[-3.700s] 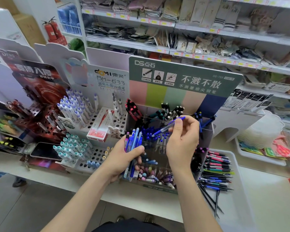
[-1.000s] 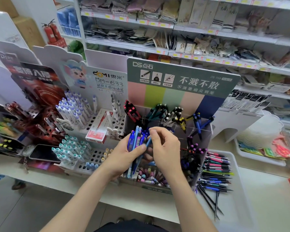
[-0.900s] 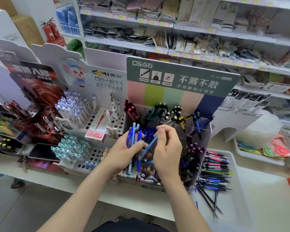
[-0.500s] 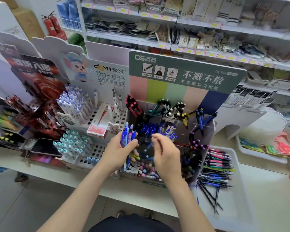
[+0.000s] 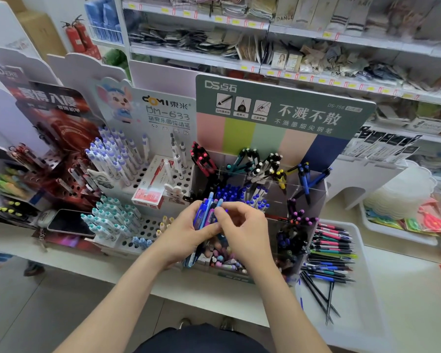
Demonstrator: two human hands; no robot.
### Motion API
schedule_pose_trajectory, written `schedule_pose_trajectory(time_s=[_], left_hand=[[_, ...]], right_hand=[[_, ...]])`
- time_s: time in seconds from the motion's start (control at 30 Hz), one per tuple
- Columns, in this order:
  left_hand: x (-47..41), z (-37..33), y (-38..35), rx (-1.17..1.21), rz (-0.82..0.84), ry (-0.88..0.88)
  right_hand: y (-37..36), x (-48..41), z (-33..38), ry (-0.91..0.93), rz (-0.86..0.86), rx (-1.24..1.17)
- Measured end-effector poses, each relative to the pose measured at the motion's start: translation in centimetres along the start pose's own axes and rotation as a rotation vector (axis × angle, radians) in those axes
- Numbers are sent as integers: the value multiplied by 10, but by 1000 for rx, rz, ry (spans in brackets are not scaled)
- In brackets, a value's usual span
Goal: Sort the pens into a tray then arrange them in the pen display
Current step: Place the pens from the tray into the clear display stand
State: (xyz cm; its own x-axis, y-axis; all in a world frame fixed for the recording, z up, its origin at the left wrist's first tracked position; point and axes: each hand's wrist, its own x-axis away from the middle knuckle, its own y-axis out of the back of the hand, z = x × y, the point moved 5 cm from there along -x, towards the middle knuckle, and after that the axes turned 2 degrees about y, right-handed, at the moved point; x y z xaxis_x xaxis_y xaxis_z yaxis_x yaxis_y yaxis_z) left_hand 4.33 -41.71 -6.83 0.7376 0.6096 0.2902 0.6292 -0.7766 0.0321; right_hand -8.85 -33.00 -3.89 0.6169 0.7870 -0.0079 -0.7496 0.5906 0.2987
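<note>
My left hand (image 5: 183, 233) grips a bundle of blue and purple pens (image 5: 206, 212), held upright in front of the clear pen display (image 5: 313, 197). My right hand (image 5: 242, 225) is against that bundle, its fingertips pinching the top of one pen. The display's compartments hold groups of red, teal, black, yellow, blue and purple pens. To the right, a white tray (image 5: 351, 301) carries a stack of mixed pens (image 5: 331, 253), with a few loose ones lying lengthwise below it.
A white Domi pen stand (image 5: 148, 174) with several pens stands left of the display, and a red stand (image 5: 61, 169) is further left. A phone (image 5: 70, 222) lies on the counter. Store shelves fill the background. Another tray (image 5: 397, 230) sits at far right.
My right hand put a blue pen into the display, then came back to the bundle in my left hand and now pinches a pen there. The left hand stayed roughly in place.
</note>
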Motion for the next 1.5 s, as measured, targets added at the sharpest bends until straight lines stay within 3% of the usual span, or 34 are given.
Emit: schedule_pose_trajectory(time_s=[0.17,0.23,0.43,0.57,0.63,0.77,0.93,1.07,1.2,1.33,1.5], left_hand=[[2,-2,-2,-29,80,5],[4,-3,-4,-3,118,17],[6,-3,-6,-41,158,18],[7,3,2,-80,80,36],[7,4,7,-85,5,33],[7,2,10,-65,-53,28],[8,5,7,-72,-45,44],[13,2,2,-188,15,16],[19,-8,-6,-249,84,-39],[21,-5,-9,-249,148,-8],[23,7,-6,-210,131,28]], right_hand=[[4,2,-9,-158,70,-215],[8,1,-7,-111,25,-162],[31,7,3,69,-482,-263],[44,15,12,275,-637,-165],[38,13,7,363,-533,-32],[10,9,-26,489,-150,340],[-6,9,-52,411,83,579],[5,11,-21,250,-59,272],[-2,7,-15,-35,33,-67],[12,11,-19,-180,-230,-337],[51,17,-6,133,-642,-269]])
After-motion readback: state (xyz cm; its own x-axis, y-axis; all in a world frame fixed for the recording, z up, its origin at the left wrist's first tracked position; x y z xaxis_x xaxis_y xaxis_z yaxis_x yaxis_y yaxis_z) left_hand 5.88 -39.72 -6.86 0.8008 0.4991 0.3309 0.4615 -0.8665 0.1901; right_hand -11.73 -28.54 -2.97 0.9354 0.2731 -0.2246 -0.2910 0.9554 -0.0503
